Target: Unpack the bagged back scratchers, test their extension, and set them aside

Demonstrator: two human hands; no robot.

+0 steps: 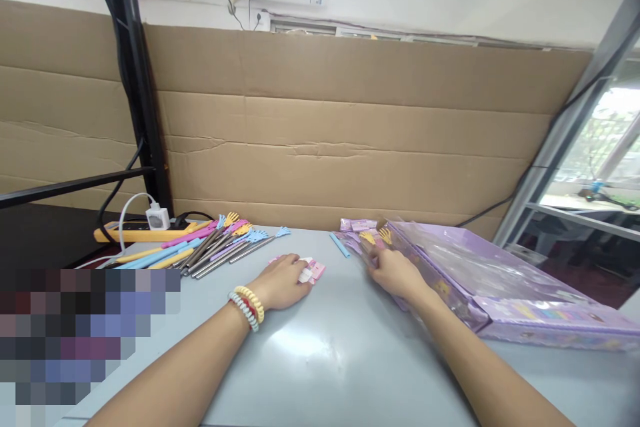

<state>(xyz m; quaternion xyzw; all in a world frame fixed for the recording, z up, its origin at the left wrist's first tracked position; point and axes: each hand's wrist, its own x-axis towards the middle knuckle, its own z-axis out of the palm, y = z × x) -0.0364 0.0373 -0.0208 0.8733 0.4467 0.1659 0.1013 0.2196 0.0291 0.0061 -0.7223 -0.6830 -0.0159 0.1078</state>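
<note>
My left hand (283, 282), with coiled bands at the wrist, rests low over the grey table. Its fingers are closed on a small pink-and-white packet (314, 270), which sticks out past the fingertips. Farther right, my right hand (397, 274) has its fingers closed around back scratchers with yellow hand-shaped heads (367, 238); their shafts are mostly hidden. Beside it stands a purple box (450, 240) with clear plastic over its top. Pink-purple packets (357, 224) lie beyond my right hand, and a light blue stick (340, 245) lies to its left.
Several back scratchers (220, 247) in mixed colours are piled at the table's left. Behind them is a yellow power strip (133, 233) with a white plug (158, 217). A cardboard wall (350, 127) closes off the back. A black metal post (135, 80) rises at left.
</note>
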